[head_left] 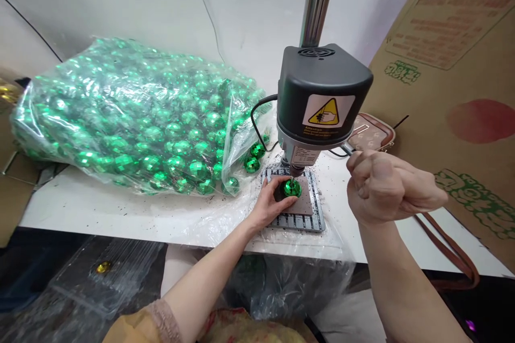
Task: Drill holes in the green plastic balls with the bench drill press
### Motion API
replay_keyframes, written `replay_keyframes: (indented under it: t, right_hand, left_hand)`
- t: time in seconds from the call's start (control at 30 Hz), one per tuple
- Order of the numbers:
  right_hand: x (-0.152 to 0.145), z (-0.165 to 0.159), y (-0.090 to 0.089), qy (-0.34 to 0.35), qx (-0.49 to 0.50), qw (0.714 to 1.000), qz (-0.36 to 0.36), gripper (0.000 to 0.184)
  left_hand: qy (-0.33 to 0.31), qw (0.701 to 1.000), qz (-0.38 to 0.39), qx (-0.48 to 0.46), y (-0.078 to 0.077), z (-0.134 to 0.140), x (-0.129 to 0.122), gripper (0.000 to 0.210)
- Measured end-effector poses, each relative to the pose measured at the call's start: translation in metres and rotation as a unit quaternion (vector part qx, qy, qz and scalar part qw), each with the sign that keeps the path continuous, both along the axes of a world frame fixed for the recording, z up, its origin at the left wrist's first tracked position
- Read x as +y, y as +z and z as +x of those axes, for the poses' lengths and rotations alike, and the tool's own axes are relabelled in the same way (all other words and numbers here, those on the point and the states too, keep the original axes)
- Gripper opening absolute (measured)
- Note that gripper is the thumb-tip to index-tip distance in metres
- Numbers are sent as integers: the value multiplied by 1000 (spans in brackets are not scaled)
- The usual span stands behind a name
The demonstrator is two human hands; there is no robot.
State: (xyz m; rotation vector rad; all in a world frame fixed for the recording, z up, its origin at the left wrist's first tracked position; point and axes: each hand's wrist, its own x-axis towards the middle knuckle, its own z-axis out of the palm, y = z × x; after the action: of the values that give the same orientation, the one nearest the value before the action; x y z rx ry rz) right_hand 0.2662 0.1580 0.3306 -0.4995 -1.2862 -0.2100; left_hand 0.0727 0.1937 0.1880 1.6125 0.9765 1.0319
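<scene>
A shiny green faceted ball [292, 188] rests under the bit of a black bench drill press [324, 83]. My left hand [270, 202] is closed around the ball's left side, thumb in front and fingers behind. Beneath them lies a brownish board [304, 206] on the slotted metal base [317, 225]. The drill's tip meets the top of the ball; whether it has gone in I cannot tell. My right hand [382, 185] is wrapped round the press's feed lever [348, 148], to the right of the motor head.
A large clear plastic bag [132, 118] full of green balls lies at the left, with loose green balls [252, 164] near its mouth. A printed cardboard box [450, 96] and a small patterned bag [372, 133] stand at the right. Dark shavings dot the white table [161, 220].
</scene>
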Motion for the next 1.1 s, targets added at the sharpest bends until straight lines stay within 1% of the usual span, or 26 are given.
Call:
replay_keyframes:
  t: [0.2,0.47,0.7,0.83,0.93,1.0,1.03,1.07,1.1]
  right_hand:
    - [1,2,-5,-9,-5,1000,3,57]
    - [-1,4,-9,0,-14,1000,0,54]
    - [0,8,-10,8,-43,999,20,50]
    - [0,10,-17,2,-53,998,32,49]
    - [-1,8,-20,-3,-61,997,40,51]
    - [-2,6,-14,3,-57,998,30,54]
    - [-2,4,-8,7,-47,999,20,55]
    - [-2,2,0,17,-32,999,-14,56]
    - [-2,-1,10,20,8,999,-46,60]
  left_hand:
    - [-1,1000,2,0,0,-1,0,49]
    - [-4,1000,2,6,0,-1,0,50]
    - [-10,1000,-4,8,-1,-2,0,51]
    - [-7,1000,-7,4,-1,-2,0,50]
    - [-8,1000,-10,3,0,-2,0,50]
    - [-10,1000,-12,4,1,-2,0,50]
    - [-11,1000,-13,4,1,-2,0,50]
    - [-12,1000,-15,5,1,-3,0,51]
    - [-11,1000,-18,5,1,-3,-1,51]
